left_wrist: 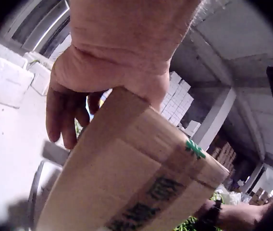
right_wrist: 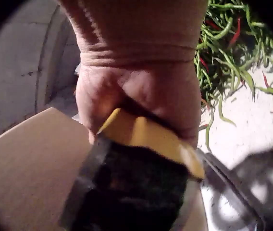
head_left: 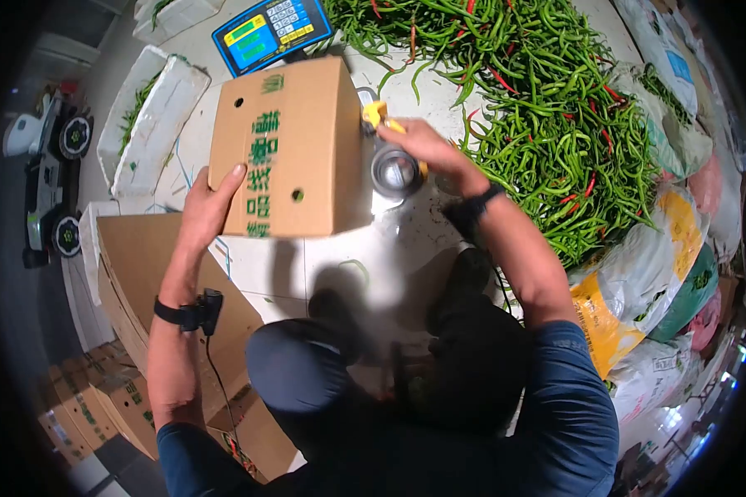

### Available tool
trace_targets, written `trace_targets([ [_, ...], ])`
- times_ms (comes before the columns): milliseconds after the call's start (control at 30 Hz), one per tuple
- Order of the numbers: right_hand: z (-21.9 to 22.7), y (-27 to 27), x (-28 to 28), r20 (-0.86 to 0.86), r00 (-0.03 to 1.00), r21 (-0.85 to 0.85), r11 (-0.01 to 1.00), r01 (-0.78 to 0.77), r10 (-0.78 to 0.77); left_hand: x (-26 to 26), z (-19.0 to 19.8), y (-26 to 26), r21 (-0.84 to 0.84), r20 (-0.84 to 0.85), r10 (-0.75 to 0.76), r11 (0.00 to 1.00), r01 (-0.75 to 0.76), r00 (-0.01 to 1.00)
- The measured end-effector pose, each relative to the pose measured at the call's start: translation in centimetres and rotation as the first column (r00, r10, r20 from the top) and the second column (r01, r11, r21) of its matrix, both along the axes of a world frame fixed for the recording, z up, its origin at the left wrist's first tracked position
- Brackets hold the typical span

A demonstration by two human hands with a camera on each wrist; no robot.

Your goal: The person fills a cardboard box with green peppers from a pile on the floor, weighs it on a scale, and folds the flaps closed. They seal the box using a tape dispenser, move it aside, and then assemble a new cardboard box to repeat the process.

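A cardboard box (head_left: 307, 149) with holes and a band of green characters is in front of me, tilted in the left wrist view. My left hand (head_left: 210, 203) grips its left edge, thumb on the printed face and fingers over the far side. My right hand (head_left: 427, 151) holds a tape dispenser (head_left: 375, 114) by its yellow part, close beside the box's right side. The dispenser's round roll (head_left: 396, 172) shows below that hand. In the right wrist view, the dispenser's yellow part (right_wrist: 146, 137) sits under the palm, and its dark body is blurred.
A scale display (head_left: 273, 35) with a keypad stands behind the box. Green and red chilies (head_left: 547, 141) are heaped at the right, with filled sacks (head_left: 638, 282) beyond. White foam crates (head_left: 145, 124) and an open carton (head_left: 141, 248) stand at the left.
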State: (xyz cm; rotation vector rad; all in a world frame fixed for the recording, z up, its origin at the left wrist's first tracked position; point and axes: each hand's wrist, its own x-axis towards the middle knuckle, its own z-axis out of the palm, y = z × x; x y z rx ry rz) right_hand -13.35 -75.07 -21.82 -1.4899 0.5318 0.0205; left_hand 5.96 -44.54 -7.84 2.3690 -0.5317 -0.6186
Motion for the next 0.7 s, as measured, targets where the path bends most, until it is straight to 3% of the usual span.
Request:
trace_targets([
  [33,0.1,-1.0,1.2,-0.003,0.999,0.026,0.999,-0.041,0.041,-2.0,1.3,-1.2,-0.105,-0.105,0.074,0.991,-0.085,0.992],
  [133,-1.4,-0.5,-0.8,-0.049,0.969,-0.274,0.929,-0.247,0.243,-2.2,0.5,-1.5,-0.254,-0.176,0.094,0.957,-0.137,0.98],
  [167,-4.2,1.6,-2.4,-0.014,0.938,-0.164,0.925,-0.343,0.345,-2.1,0.5,-1.4,-0.246,-0.228,0.083,0.959,-0.14,0.97],
  [200,-4.4,3.9,-4.5,-0.129,0.822,-0.584,0.628,-0.515,0.555,-2.2,0.4,-1.3,-0.245,-0.238,0.096,0.957,-0.155,0.967],
  [233,-7.3,6.9,-7.8,0.02,0.898,-0.546,0.757,-0.36,0.441,-2.2,0.4,-1.4,-0.256,-0.243,0.104,0.952,-0.167,0.964],
  [267,-5.7,8.6,-11.8,0.268,0.928,0.243,0.915,-0.323,0.257,-2.4,0.4,-1.4,-0.265,-0.248,0.11,0.948,-0.177,0.963],
  [333,-0.3,10.3,-11.5,0.088,0.937,-0.089,0.939,-0.332,0.339,-3.8,0.8,-1.4,-0.243,-0.235,0.102,0.957,-0.16,0.967],
  [367,0.0,10.6,-11.8,0.088,0.938,-0.085,0.941,-0.327,0.334,-4.4,0.5,-1.0,-0.26,-0.296,0.125,0.943,-0.206,0.947],
  [433,0.3,10.0,-11.7,0.035,0.994,-0.145,0.985,-0.095,0.101,-5.6,-1.0,0.4,-0.292,-0.446,0.138,0.912,-0.289,0.884],
  [467,-1.2,8.8,-10.8,0.013,1.0,-0.178,0.984,-0.021,0.024,-8.3,0.8,0.7,-0.179,-0.505,0.172,0.938,-0.297,0.846],
  [500,-3.6,6.4,-8.8,-0.007,0.999,-0.217,0.975,0.049,-0.052,-10.2,2.3,1.1,-0.147,-0.722,0.078,0.954,-0.262,0.688],
  [533,-5.6,3.7,-6.0,0.063,0.986,0.16,0.977,0.142,-0.154,-10.1,1.7,2.4,-0.139,-0.857,-0.044,0.979,-0.15,0.513],
  [567,-2.8,2.0,-3.8,0.003,0.986,0.119,0.979,0.167,-0.169,-9.6,3.0,1.9,-0.092,-0.513,-0.138,0.99,0.106,0.847],
  [600,-0.1,0.6,-2.1,-0.039,0.994,0.127,0.986,0.105,-0.101,-8.8,4.8,1.1,0.073,-0.06,-0.298,0.951,0.302,0.953],
  [633,0.4,-0.8,-0.7,-0.061,0.998,0.152,0.988,0.001,0.008,-6.8,5.5,0.2,0.079,0.371,-0.281,0.959,0.271,0.885],
  [667,0.5,-1.5,0.1,-0.103,0.993,0.175,0.984,-0.036,0.055,-3.8,5.6,-0.9,0.073,0.73,-0.215,0.968,0.239,0.649],
  [700,0.6,-1.7,0.6,-0.09,0.993,0.163,0.985,-0.065,0.081,0.2,2.8,-1.7,0.09,0.723,-0.248,0.959,0.267,0.644],
])
